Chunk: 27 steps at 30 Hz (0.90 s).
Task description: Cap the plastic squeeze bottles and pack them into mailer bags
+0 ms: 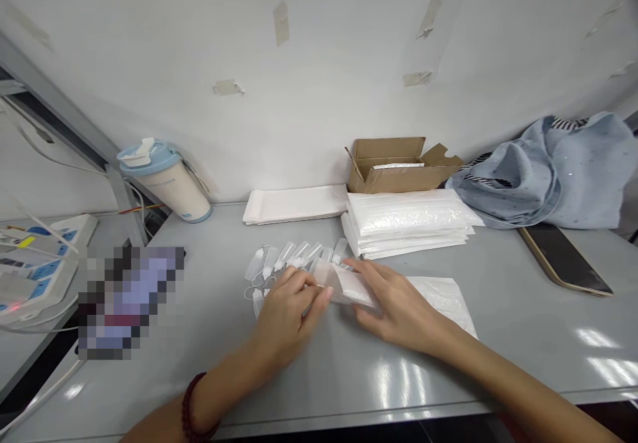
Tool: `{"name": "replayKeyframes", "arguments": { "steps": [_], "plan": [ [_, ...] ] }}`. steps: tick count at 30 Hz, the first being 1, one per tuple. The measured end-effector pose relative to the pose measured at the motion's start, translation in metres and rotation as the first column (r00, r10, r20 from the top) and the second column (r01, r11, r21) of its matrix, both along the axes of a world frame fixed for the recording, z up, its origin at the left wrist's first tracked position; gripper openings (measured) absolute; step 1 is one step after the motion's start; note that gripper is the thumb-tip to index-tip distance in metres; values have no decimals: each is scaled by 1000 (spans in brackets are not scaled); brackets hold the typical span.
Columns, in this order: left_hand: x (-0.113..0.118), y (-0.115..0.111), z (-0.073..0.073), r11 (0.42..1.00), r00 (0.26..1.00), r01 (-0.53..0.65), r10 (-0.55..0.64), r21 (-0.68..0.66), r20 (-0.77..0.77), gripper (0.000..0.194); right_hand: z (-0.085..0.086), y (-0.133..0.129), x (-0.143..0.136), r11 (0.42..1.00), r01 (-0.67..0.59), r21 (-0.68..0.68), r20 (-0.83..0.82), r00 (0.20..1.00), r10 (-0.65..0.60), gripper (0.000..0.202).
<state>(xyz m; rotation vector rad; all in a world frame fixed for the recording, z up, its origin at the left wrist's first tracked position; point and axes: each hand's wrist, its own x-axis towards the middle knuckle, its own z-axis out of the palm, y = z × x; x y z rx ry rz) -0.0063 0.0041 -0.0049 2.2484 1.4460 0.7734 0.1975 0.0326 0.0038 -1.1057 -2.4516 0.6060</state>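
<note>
Between my hands is a small clear plastic packet [343, 285] with something white inside. My right hand [393, 303] grips its right end, thumb below and fingers above. My left hand [292, 307] is at the packet's left end, its fingers curled and slightly blurred; the fingertips touch or nearly touch the plastic. Several small translucent bottles [285, 256] with white caps and loops lie just behind and left of my left hand, which partly hides them. A white padded envelope [446, 300] lies flat under my right forearm.
Behind are stacked white padded envelopes [409, 214], a flat white stack [299, 204] and an open cardboard box [403, 177]. A tumbler [172, 180] and a power strip [54, 267] stand left. A phone [565, 257] and blue cloth [573, 171] lie right, on the grey table [209, 390].
</note>
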Motion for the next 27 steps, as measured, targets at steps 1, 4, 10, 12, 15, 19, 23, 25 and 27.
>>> {"name": "replayKeyframes", "arguments": {
  "steps": [1, 4, 10, 12, 15, 19, 23, 25, 27],
  "plan": [
    [1, -1, 2, 999, 999, 43, -43, -11, 0, 31, 1, 0, 0, 1000, 4, -4, -6, 1000, -4, 60],
    [2, -4, 9, 982, 984, 177, -176, -64, 28, 27, 3, 0, 0, 1000, -5, -31, -18, 1000, 5, 60],
    [-31, 22, 16, 955, 957, -288, 285, -68, -58, 27, 5, 0, 0, 1000, -6, -22, 16, 1000, 6, 57],
    [-51, 35, 14, 911, 910, -408, 401, -56, -102, 22, 7, 0, 0, 1000, -9, -16, 43, 999, 10, 57],
    [-75, 49, 8, 857, 859, -505, 488, -104, -158, 25, 8, 0, 1, 999, -33, 1, 115, 993, 33, 62],
    [-86, 57, 4, 811, 826, -563, 549, -160, -128, 25, 6, -1, 5, 998, -56, 21, 210, 976, 50, 75],
    [-75, 53, 15, 793, 795, -600, 606, -104, 41, 40, 2, -1, 8, 999, -46, 28, 270, 962, 37, 86],
    [-66, 47, 22, 837, 819, -529, 546, -136, 178, 39, 1, 0, 8, 998, -49, 26, 278, 960, 39, 88],
    [-57, 39, 27, 904, 823, -315, 412, -288, 391, 32, 1, 2, 8, 999, -50, 20, 260, 965, 43, 85]
  ]
}}
